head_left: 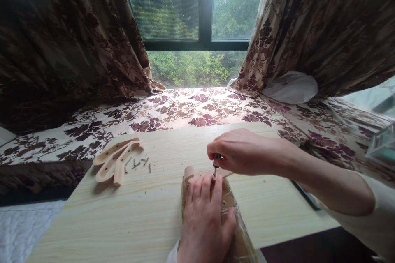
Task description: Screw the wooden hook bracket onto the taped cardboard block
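Note:
My right hand is closed around the dark handle of a screwdriver, which points straight down. Its tip meets a pale curved wooden piece near my left fingertips. With fingers stretched out and slightly spread, my left hand lies flat, pressing the wooden piece against a brown block wrapped in clear tape. The fingers hide much of the wooden piece, and whether a screw sits under the tip I cannot make out.
Several curved wooden pieces with holes lie at the table's left, beside several loose screws. The light wooden table stands before a ledge with floral cloth. A dark flat object is partly under my right forearm.

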The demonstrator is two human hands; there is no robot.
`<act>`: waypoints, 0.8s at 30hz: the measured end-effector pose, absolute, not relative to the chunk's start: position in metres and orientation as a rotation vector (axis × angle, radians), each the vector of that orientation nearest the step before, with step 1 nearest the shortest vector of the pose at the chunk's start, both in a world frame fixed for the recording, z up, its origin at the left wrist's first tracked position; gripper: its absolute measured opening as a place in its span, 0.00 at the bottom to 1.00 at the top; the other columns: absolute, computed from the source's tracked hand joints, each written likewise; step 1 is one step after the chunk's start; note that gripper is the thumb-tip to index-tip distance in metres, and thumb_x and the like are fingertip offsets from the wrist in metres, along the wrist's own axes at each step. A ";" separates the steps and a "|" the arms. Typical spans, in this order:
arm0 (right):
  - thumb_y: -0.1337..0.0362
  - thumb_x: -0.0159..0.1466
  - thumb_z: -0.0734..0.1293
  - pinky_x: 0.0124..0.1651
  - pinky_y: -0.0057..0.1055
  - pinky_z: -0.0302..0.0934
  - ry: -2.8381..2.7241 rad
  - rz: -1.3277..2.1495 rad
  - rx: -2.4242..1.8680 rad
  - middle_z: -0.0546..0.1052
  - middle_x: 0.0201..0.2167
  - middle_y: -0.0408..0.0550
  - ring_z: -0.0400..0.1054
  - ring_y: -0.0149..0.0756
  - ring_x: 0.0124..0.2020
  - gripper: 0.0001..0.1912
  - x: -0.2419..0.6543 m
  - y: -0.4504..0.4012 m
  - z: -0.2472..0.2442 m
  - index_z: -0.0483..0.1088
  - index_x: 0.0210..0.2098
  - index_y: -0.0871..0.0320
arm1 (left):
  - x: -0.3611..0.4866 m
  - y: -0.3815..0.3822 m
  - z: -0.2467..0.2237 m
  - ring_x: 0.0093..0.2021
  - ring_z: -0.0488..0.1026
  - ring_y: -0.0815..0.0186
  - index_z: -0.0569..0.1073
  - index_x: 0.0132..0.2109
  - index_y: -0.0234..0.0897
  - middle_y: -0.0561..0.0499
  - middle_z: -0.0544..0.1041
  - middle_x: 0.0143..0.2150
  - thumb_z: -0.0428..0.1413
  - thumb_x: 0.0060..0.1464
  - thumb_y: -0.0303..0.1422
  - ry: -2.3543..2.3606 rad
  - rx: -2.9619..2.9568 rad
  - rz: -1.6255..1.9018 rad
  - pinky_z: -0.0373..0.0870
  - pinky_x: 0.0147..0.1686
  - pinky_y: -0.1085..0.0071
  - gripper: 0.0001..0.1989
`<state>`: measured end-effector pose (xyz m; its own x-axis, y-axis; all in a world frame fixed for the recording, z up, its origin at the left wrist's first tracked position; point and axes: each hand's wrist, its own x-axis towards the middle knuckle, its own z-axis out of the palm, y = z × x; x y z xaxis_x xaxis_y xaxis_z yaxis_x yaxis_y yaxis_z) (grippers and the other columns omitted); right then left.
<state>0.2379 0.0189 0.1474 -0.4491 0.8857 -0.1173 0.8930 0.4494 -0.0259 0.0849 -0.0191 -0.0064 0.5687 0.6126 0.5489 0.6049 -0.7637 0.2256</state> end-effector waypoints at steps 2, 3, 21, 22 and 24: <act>0.70 0.61 0.61 0.26 0.28 0.46 2.624 -0.130 1.567 0.78 0.28 0.46 0.66 0.32 0.27 0.08 0.238 0.020 0.145 0.71 0.31 0.57 | 0.085 -0.018 -0.006 0.57 0.60 0.47 0.65 0.58 0.29 0.37 0.66 0.57 0.54 0.52 0.35 1.084 2.774 0.989 0.58 0.56 0.45 0.26; 0.69 0.61 0.60 0.26 0.29 0.45 2.629 -0.117 1.579 0.78 0.27 0.47 0.66 0.32 0.26 0.08 0.238 0.021 0.143 0.71 0.30 0.57 | 0.085 -0.018 -0.005 0.57 0.61 0.47 0.65 0.58 0.29 0.37 0.66 0.56 0.54 0.52 0.35 1.087 2.780 0.992 0.58 0.56 0.44 0.26; 0.63 0.64 0.61 0.28 0.28 0.48 2.638 -0.341 2.000 0.75 0.26 0.45 0.61 0.31 0.26 0.06 0.241 0.021 0.114 0.67 0.35 0.58 | 0.082 -0.015 -0.005 0.57 0.61 0.47 0.63 0.58 0.26 0.35 0.65 0.56 0.54 0.50 0.34 1.047 2.950 0.964 0.60 0.55 0.46 0.29; 0.62 0.64 0.62 0.28 0.28 0.49 2.632 -0.397 2.094 0.74 0.25 0.45 0.61 0.31 0.25 0.06 0.242 0.022 0.110 0.67 0.34 0.58 | 0.080 -0.015 -0.005 0.57 0.61 0.47 0.63 0.59 0.26 0.35 0.65 0.56 0.54 0.51 0.34 1.038 2.978 0.947 0.60 0.55 0.47 0.29; 0.60 0.63 0.64 0.28 0.27 0.51 2.696 -0.618 2.202 0.72 0.23 0.42 0.61 0.30 0.25 0.08 0.246 0.020 0.103 0.67 0.31 0.58 | 0.076 -0.013 -0.006 0.58 0.60 0.47 0.62 0.60 0.26 0.35 0.64 0.57 0.54 0.51 0.35 1.037 3.016 0.954 0.61 0.55 0.48 0.30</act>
